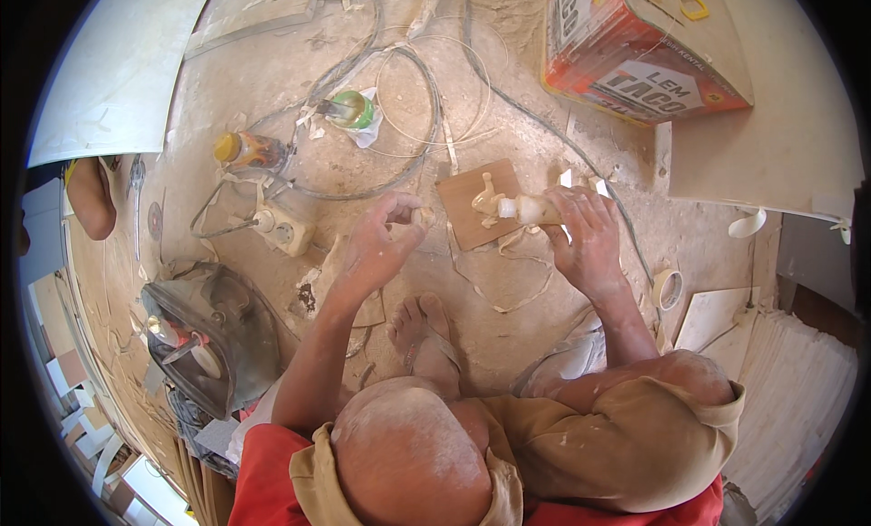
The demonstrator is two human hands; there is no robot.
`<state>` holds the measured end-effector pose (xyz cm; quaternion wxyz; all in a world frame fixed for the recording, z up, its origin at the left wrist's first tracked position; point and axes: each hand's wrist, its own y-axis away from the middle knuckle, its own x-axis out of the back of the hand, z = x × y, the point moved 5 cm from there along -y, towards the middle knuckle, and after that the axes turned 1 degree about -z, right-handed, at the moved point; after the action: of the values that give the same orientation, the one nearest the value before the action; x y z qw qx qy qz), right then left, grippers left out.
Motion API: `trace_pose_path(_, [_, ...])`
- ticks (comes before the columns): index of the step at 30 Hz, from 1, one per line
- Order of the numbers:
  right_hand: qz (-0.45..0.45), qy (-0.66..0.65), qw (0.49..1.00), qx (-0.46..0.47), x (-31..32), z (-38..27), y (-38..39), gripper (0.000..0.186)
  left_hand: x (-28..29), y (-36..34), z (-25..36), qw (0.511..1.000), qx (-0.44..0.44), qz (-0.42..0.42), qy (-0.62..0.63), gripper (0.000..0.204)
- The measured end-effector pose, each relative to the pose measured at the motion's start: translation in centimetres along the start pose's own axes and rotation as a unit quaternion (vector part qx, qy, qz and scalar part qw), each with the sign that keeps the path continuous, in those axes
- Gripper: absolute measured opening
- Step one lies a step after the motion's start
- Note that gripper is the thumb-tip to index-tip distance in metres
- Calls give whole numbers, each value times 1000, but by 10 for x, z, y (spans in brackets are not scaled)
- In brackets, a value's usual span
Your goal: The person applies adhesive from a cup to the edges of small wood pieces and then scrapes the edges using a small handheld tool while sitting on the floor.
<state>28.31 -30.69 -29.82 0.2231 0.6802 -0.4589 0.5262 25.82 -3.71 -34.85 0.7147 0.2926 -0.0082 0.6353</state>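
My right hand (588, 234) is wrapped round a small pale plastic bottle (533, 209), tipped on its side with its white neck pointing left. Just past the neck, a thick cream-coloured paste (490, 199) lies in a loose blob on a square brown wood-grain board (464, 183). To the left of the board, my left hand (386, 238) is raised with thumb and fingertips brought together. Something small and pale may be in that pinch, but I cannot make it out. The board rests flat on the dusty floor (508, 290).
A power strip (283, 231), a yellow-capped bottle (240, 150) and a green container (349, 111) stand among coiled cables (426, 82). A dark open bag (218, 336) sits at left. Rightward are a large red-and-white tin (644, 54) and a tape roll (669, 290). Another person's knee (91, 199) shows far left.
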Motion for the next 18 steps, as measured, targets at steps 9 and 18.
trace_pose_path(9, [4, -38, 999, -26, -1, 3, 0, 48, -2, -1, 9, 1000, 5, -8, 10, 36])
trace_pose_path(18, [-7, -226, 963, -149, -25, 22, 18, 50, 1, -2, 24, 999, -20, -19, 39, 36])
